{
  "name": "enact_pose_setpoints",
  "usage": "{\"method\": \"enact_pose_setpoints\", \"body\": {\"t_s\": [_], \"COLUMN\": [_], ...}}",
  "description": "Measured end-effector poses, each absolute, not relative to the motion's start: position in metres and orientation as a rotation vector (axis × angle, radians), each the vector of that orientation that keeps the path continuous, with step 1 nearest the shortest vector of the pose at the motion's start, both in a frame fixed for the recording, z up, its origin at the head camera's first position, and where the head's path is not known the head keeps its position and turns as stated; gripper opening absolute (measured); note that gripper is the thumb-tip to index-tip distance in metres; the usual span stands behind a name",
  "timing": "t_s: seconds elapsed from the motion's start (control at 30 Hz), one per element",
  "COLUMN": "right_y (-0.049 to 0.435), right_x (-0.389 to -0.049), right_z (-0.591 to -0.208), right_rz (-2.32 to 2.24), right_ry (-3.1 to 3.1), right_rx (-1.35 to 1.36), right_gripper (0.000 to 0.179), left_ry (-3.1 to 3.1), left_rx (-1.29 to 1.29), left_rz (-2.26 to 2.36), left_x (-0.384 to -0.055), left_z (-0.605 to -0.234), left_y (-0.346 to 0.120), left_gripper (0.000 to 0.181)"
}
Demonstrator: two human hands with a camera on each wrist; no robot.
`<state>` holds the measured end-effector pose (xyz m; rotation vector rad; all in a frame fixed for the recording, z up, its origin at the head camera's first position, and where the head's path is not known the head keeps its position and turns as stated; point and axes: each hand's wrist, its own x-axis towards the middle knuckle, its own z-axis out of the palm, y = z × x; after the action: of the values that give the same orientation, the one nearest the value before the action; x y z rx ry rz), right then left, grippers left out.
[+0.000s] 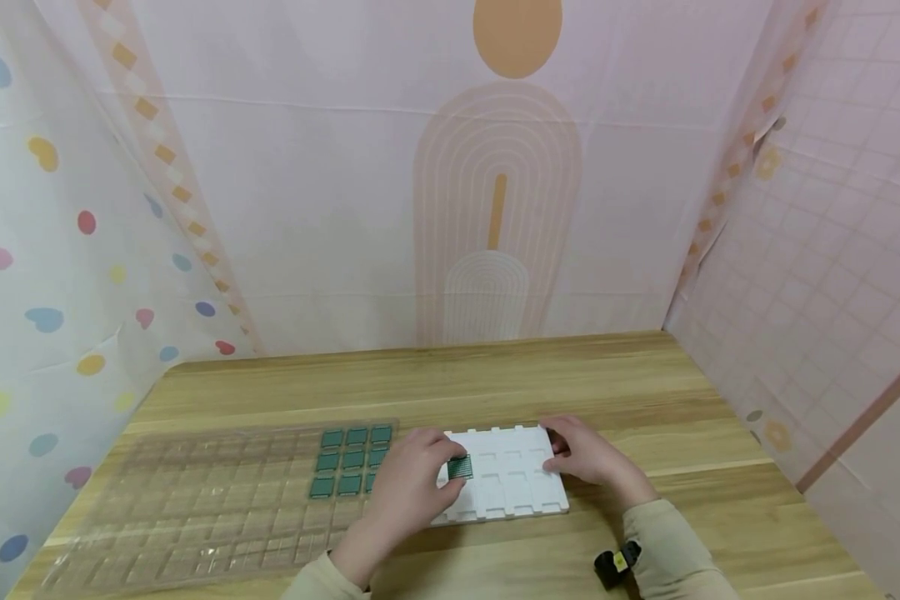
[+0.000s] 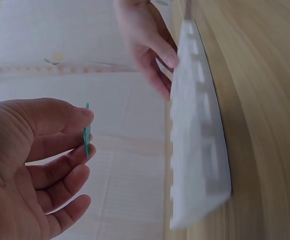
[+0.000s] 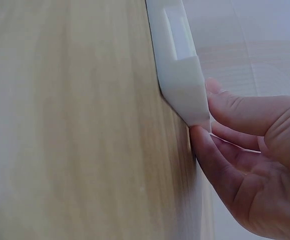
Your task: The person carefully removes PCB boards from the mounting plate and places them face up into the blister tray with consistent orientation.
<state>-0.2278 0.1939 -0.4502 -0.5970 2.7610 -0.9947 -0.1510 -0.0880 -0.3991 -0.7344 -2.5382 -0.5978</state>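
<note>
My left hand (image 1: 411,479) pinches a small green circuit board (image 1: 461,467) between thumb and fingertips, over the left part of a white moulded tray (image 1: 510,479). In the left wrist view the board (image 2: 87,131) appears edge-on, a thin green strip between the fingertips, apart from the white tray (image 2: 195,150). My right hand (image 1: 587,454) grips the white tray at its far right side. The right wrist view has the thumb on the tray's rim (image 3: 185,95) and a finger against its lower edge. Shallow pockets cover the tray's top, its left end hidden behind my left hand.
A long clear plastic tray (image 1: 195,492) with many pockets lies on the left of the wooden table (image 1: 420,375). Several green circuit boards (image 1: 353,459) sit in rows at its right end. A black strap device (image 1: 615,564) is by the right sleeve. Patterned curtains stand behind and beside.
</note>
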Motion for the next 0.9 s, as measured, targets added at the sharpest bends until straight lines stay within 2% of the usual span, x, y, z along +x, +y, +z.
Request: {"method": "enact_pose_setpoints", "body": {"t_s": [0.9], "right_y": [0.197], "right_x": [-0.225], "right_z": [-0.445], "right_rz": [-0.997], "right_ry": [2.755], "right_rx": [-0.629], "right_gripper": [0.063], "left_ry": [-2.606], "left_rx": [-0.572], "left_rz": [-0.596], "left_x": [-0.138], "left_z": [-0.410], "left_y": [-0.167], "left_gripper": [0.028]}}
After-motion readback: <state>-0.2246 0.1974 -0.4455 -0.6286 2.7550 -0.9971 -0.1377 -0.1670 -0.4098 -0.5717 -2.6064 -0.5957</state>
